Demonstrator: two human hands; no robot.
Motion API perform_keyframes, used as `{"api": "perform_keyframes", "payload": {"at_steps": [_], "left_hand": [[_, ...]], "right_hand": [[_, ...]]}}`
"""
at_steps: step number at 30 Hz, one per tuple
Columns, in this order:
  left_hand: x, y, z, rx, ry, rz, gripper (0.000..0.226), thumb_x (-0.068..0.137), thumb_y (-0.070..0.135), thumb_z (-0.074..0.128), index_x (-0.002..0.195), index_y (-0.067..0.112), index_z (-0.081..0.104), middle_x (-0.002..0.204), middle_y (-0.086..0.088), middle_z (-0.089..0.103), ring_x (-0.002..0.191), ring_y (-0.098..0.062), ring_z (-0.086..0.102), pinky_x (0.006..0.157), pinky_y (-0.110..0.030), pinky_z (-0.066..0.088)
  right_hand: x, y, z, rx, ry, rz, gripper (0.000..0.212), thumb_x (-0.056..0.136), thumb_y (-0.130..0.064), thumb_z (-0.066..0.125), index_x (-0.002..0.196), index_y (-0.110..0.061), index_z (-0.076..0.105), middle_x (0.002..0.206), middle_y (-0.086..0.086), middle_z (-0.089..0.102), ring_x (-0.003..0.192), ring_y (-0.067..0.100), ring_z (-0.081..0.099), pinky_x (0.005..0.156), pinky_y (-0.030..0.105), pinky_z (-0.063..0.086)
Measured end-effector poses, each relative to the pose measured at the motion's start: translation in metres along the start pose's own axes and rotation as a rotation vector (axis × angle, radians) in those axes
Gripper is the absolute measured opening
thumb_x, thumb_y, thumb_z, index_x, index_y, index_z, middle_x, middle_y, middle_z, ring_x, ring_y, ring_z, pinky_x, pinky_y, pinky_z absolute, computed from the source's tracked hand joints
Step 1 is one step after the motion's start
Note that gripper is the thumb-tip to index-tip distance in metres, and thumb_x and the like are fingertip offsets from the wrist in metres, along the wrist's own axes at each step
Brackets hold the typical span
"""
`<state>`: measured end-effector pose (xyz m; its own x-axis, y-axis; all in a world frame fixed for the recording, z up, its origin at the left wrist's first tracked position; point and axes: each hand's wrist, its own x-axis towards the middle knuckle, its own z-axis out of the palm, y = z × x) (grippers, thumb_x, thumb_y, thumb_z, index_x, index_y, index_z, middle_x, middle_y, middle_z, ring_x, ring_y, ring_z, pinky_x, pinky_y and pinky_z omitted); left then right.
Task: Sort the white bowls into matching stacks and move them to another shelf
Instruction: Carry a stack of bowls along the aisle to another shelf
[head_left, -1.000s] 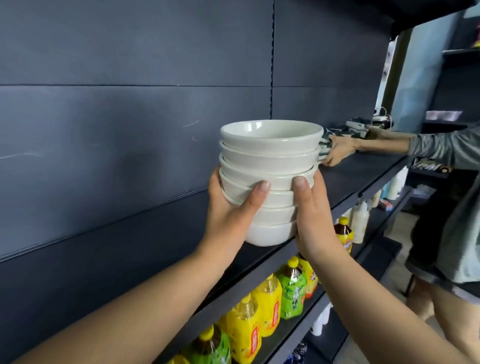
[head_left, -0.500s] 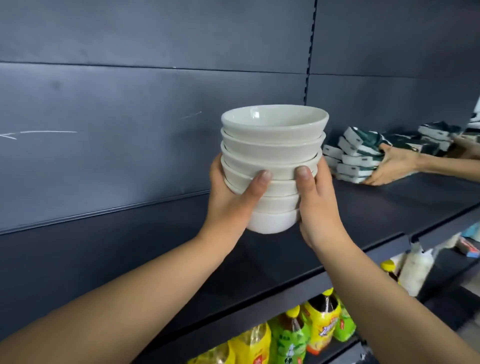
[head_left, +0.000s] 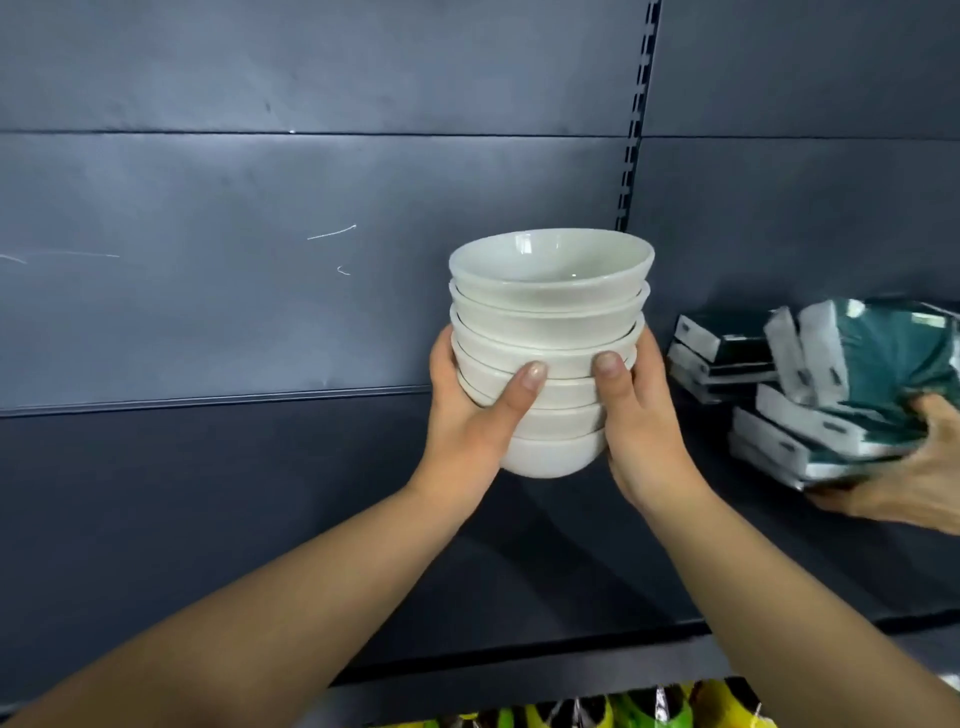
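Gripping the bowls (head_left: 545, 332) from opposite sides, left hand (head_left: 467, 421) and right hand (head_left: 641, 431) steady them upright above the shelf (head_left: 571, 582).

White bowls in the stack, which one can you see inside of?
The top bowl: only its glossy inside shows. The others beneath it are nested, showing just their rims and sides.

Dim, even light; faint sheen on dark panels; motion blur at right edge
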<state>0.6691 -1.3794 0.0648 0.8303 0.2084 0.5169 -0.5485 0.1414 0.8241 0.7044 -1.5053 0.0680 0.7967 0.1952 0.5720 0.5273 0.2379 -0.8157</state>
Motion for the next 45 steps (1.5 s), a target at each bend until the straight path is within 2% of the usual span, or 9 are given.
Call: {"api": "perform_keyframes", "payload": {"at_steps": [8, 12, 17, 22, 28, 31, 34, 37, 45], "left_hand": [[0.02, -0.038, 0.014, 0.075, 0.017, -0.05, 0.109, 0.048, 0.065, 0.076, 0.135, 0.02, 0.03, 0.126, 0.008, 0.054, 0.111, -0.001, 0.056, 0.082, -0.014, 0.047], [0.031, -0.059, 0.018, 0.092, 0.006, -0.052, 0.093, 0.058, 0.043, 0.073, 0.136, 0.019, 0.029, 0.128, 0.005, 0.053, 0.112, -0.003, 0.055, 0.084, -0.016, 0.047], [0.049, -0.088, 0.017, 0.086, -0.001, -0.082, 0.093, 0.058, 0.042, 0.072, 0.136, 0.02, 0.028, 0.129, 0.005, 0.053, 0.113, -0.004, 0.055, 0.089, -0.019, 0.047], [0.062, -0.107, 0.017, 0.091, 0.006, -0.084, 0.107, 0.048, 0.062, 0.078, 0.134, 0.023, 0.029, 0.128, 0.007, 0.051, 0.113, -0.002, 0.054, 0.085, -0.015, 0.046], [0.087, -0.125, 0.023, 0.106, 0.035, -0.067, 0.11, 0.047, 0.067, 0.076, 0.135, 0.022, 0.027, 0.132, 0.003, 0.048, 0.117, -0.005, 0.051, 0.091, -0.019, 0.046], [0.096, -0.132, 0.029, 0.118, 0.042, -0.067, 0.1, 0.046, 0.063, 0.078, 0.128, 0.033, 0.029, 0.13, 0.006, 0.048, 0.115, -0.001, 0.051, 0.088, -0.016, 0.045], [0.102, -0.139, 0.035, 0.131, 0.072, -0.06, 0.104, 0.042, 0.071, 0.076, 0.128, 0.036, 0.028, 0.133, 0.006, 0.046, 0.12, -0.006, 0.049, 0.095, -0.023, 0.045], [0.106, -0.144, 0.039, 0.133, 0.083, -0.051, 0.098, 0.043, 0.062, 0.08, 0.124, 0.041, 0.03, 0.131, 0.008, 0.047, 0.119, -0.006, 0.049, 0.096, -0.028, 0.045], [0.108, -0.15, 0.036, 0.117, 0.078, -0.04, 0.1, 0.04, 0.07, 0.076, 0.124, 0.04, 0.03, 0.131, 0.013, 0.044, 0.118, 0.001, 0.047, 0.088, -0.012, 0.043]], "right_hand": [[0.021, 0.039, -0.029, 0.011, -0.012, 0.045, 0.111, 0.053, -0.079, 0.063, 0.139, -0.018, 0.03, 0.133, 0.001, 0.052, 0.12, 0.012, 0.052, 0.102, 0.033, 0.044], [0.032, 0.058, -0.038, 0.004, 0.013, 0.032, 0.113, 0.054, -0.079, 0.062, 0.139, -0.013, 0.031, 0.134, 0.007, 0.051, 0.12, 0.014, 0.053, 0.098, 0.029, 0.046], [0.046, 0.087, -0.048, -0.011, 0.063, 0.033, 0.11, 0.058, -0.078, 0.061, 0.138, -0.008, 0.032, 0.133, 0.01, 0.051, 0.122, 0.02, 0.05, 0.104, 0.039, 0.041], [0.059, 0.107, -0.054, -0.047, 0.079, 0.021, 0.108, 0.061, -0.078, 0.058, 0.136, -0.004, 0.033, 0.127, 0.002, 0.053, 0.116, 0.009, 0.053, 0.094, 0.02, 0.044], [0.085, 0.125, -0.061, -0.041, 0.107, 0.007, 0.108, 0.06, -0.079, 0.057, 0.134, -0.003, 0.034, 0.123, -0.002, 0.054, 0.114, 0.005, 0.054, 0.092, 0.018, 0.044], [0.095, 0.132, -0.065, -0.024, 0.132, 0.001, 0.107, 0.059, -0.079, 0.059, 0.132, -0.004, 0.036, 0.121, -0.001, 0.055, 0.111, 0.004, 0.056, 0.089, 0.018, 0.045], [0.104, 0.137, -0.071, -0.016, 0.147, 0.008, 0.096, 0.058, -0.079, 0.06, 0.126, -0.014, 0.041, 0.115, -0.007, 0.061, 0.108, 0.002, 0.057, 0.087, 0.017, 0.046], [0.11, 0.14, -0.075, -0.019, 0.132, 0.025, 0.095, 0.061, -0.079, 0.057, 0.127, -0.013, 0.041, 0.114, -0.008, 0.062, 0.109, 0.003, 0.057, 0.088, 0.017, 0.045], [0.115, 0.146, -0.08, 0.006, 0.053, 0.043, 0.1, 0.06, -0.078, 0.058, 0.131, -0.012, 0.035, 0.12, -0.007, 0.058, 0.113, 0.005, 0.055, 0.089, 0.017, 0.045]]}}
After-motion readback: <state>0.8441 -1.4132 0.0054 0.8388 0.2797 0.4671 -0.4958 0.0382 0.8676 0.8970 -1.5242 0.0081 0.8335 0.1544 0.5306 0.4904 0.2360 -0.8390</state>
